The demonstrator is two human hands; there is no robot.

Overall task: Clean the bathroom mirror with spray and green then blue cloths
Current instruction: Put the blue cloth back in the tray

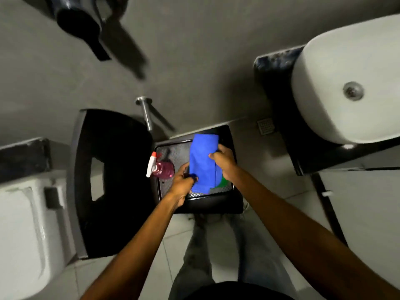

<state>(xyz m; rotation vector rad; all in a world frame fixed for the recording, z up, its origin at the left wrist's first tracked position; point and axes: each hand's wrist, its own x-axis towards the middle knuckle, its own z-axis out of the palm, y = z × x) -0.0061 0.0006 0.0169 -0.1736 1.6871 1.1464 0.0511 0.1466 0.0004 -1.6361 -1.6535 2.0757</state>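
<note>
Blue cloth (203,163) between both gripping hands (224,162).

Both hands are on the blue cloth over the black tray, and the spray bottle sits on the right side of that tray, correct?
Not quite. In the head view the spray bottle sits at the left side of the black tray, not the right. Both the left hand and right hand are on the blue cloth.
</note>
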